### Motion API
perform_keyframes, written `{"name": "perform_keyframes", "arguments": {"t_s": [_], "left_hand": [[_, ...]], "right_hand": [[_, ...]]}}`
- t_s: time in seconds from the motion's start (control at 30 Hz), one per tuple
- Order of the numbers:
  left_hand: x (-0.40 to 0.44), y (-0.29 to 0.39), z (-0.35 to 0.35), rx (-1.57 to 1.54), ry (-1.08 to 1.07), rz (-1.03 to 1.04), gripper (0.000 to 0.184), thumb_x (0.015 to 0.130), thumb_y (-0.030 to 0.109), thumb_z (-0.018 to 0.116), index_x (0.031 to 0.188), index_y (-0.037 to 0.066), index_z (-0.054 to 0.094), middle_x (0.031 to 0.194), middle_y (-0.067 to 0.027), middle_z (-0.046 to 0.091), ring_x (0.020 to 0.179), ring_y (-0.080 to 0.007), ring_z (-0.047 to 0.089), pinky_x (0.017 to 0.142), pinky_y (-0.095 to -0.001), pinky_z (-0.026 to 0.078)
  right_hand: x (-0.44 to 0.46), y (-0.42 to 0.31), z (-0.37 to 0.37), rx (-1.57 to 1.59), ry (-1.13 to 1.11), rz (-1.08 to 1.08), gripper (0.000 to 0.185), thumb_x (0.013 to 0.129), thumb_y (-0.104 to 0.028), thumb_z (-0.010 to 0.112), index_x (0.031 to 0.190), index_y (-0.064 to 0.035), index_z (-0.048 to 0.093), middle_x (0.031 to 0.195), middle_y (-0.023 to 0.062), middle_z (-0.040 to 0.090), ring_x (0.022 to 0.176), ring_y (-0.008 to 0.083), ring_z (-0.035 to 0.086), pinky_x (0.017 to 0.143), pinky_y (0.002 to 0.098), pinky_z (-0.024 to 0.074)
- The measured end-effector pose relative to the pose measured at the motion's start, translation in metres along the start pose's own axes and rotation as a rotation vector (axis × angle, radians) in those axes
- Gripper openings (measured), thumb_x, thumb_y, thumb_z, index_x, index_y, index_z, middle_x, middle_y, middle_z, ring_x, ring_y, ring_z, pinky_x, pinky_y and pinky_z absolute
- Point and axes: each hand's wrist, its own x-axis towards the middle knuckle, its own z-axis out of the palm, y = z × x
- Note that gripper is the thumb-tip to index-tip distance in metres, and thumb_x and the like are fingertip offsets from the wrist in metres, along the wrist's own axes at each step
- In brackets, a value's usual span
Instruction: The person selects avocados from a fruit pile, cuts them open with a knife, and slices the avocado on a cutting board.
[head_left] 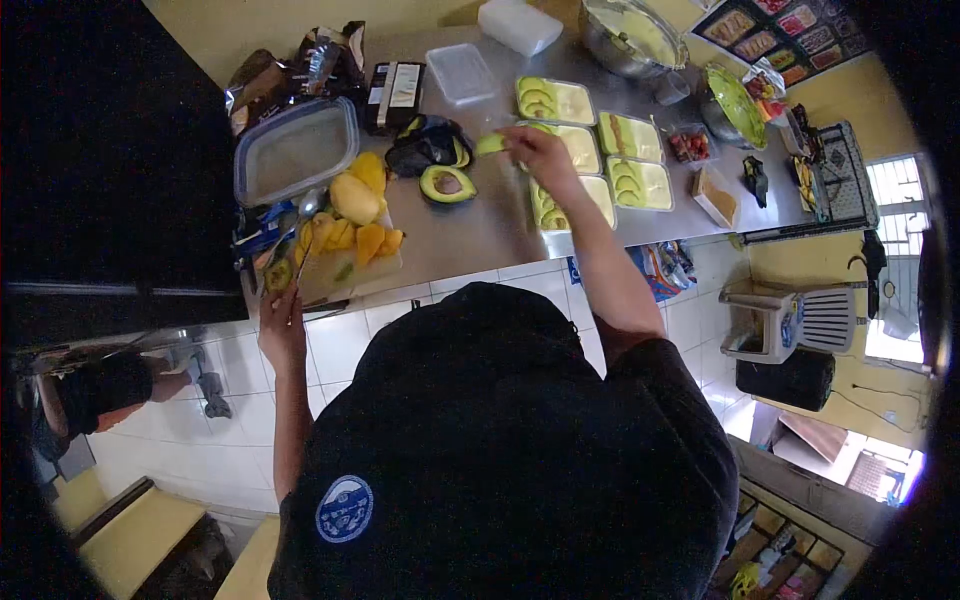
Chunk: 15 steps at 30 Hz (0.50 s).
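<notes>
My right hand (540,157) is closed in a pinch on a pale green avocado slice (490,143), held over the steel counter between the halved avocado and the trays. My left hand (281,312) is closed around a knife (301,258) at the counter's front left. A piece of avocado (278,275) is at its fingertips; whether the hand also grips it I cannot tell. Peeled mango (355,200) and mango pieces (370,241) lie on the cutting board (375,265). An avocado half (448,184) with its pit sits near a black bag (425,143). Several trays (570,104) hold cream and avocado slices.
A clear plastic tub (297,150) stands at the left, with an empty container (461,74) farther back. Metal bowls (632,38) (733,108) and a box of strawberries (691,144) are toward the right. White chairs (785,320) stand on the floor behind.
</notes>
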Motion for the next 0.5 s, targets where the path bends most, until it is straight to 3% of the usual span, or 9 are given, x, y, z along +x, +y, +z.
{"name": "perform_keyframes", "arguments": {"t_s": [0.1, 0.2, 0.27, 0.33, 0.4, 0.47, 0.5], "left_hand": [[-0.008, 0.014, 0.007, -0.034, 0.023, -0.096, 0.029, 0.088, 0.015, 0.068, 0.116, 0.020, 0.070, 0.110, -0.0093, 0.063, 0.097, -0.0259, 0.063, 0.080, -0.0347, 0.052], [-0.013, 0.034, 0.014, -0.026, 0.117, -0.013, 0.031, 0.087, 0.011, 0.069, 0.117, 0.017, 0.070, 0.109, -0.0102, 0.063, 0.097, -0.0258, 0.064, 0.079, -0.0337, 0.051], [-0.013, 0.051, 0.019, -0.175, 0.117, -0.096, 0.029, 0.087, 0.012, 0.069, 0.115, 0.019, 0.071, 0.106, -0.0072, 0.063, 0.086, -0.0243, 0.066, 0.072, -0.0349, 0.054], [-0.014, 0.061, 0.023, -0.153, 0.132, -0.078, 0.030, 0.087, 0.012, 0.069, 0.116, 0.019, 0.070, 0.106, -0.0077, 0.063, 0.086, -0.0237, 0.066, 0.072, -0.0343, 0.054], [-0.017, 0.069, 0.026, -0.127, 0.145, -0.064, 0.031, 0.087, 0.012, 0.069, 0.117, 0.019, 0.070, 0.107, -0.0081, 0.063, 0.086, -0.0232, 0.066, 0.072, -0.0338, 0.054], [-0.021, 0.075, 0.030, -0.260, 0.119, -0.159, 0.029, 0.089, 0.012, 0.067, 0.117, 0.020, 0.070, 0.109, -0.0086, 0.062, 0.088, -0.0218, 0.066, 0.073, -0.0337, 0.054], [-0.026, 0.076, 0.029, -0.253, 0.123, -0.170, 0.029, 0.089, 0.012, 0.067, 0.117, 0.020, 0.070, 0.109, -0.0086, 0.062, 0.088, -0.0218, 0.066, 0.073, -0.0337, 0.054]], "right_hand": [[-0.008, 0.047, -0.090, -0.106, 0.211, 0.027, 0.027, 0.091, -0.015, 0.066, 0.114, -0.0010, 0.067, 0.097, 0.0064, 0.070, 0.089, 0.0117, 0.064, 0.077, 0.0253, 0.0499], [-0.013, 0.074, -0.153, -0.265, 0.328, 0.173, 0.028, 0.089, -0.020, 0.069, 0.110, -0.0022, 0.069, 0.098, 0.0081, 0.072, 0.089, 0.0137, 0.067, 0.078, 0.0270, 0.0506], [-0.009, 0.096, -0.179, -0.322, 0.322, 0.208, 0.028, 0.088, -0.022, 0.069, 0.108, -0.0029, 0.070, 0.097, 0.0082, 0.073, 0.088, 0.0139, 0.068, 0.078, 0.0274, 0.0508], [-0.005, 0.124, -0.197, -0.381, 0.314, 0.241, 0.027, 0.088, -0.023, 0.069, 0.106, -0.0036, 0.071, 0.096, 0.0083, 0.073, 0.088, 0.0140, 0.068, 0.078, 0.0277, 0.0511], [-0.002, 0.134, -0.201, -0.412, 0.321, 0.067, 0.026, 0.087, -0.024, 0.069, 0.104, -0.0048, 0.072, 0.095, 0.0079, 0.073, 0.085, 0.0140, 0.068, 0.077, 0.0280, 0.0516], [0.007, 0.141, -0.205, -0.622, 0.276, 0.291, 0.032, 0.084, -0.030, 0.072, 0.106, -0.0068, 0.072, 0.100, 0.0081, 0.073, 0.092, 0.0198, 0.069, 0.083, 0.0298, 0.0511], [0.012, 0.145, -0.204, -0.620, 0.264, 0.284, 0.032, 0.084, -0.030, 0.072, 0.106, -0.0068, 0.072, 0.100, 0.0081, 0.073, 0.092, 0.0198, 0.069, 0.083, 0.0298, 0.0511]]}}
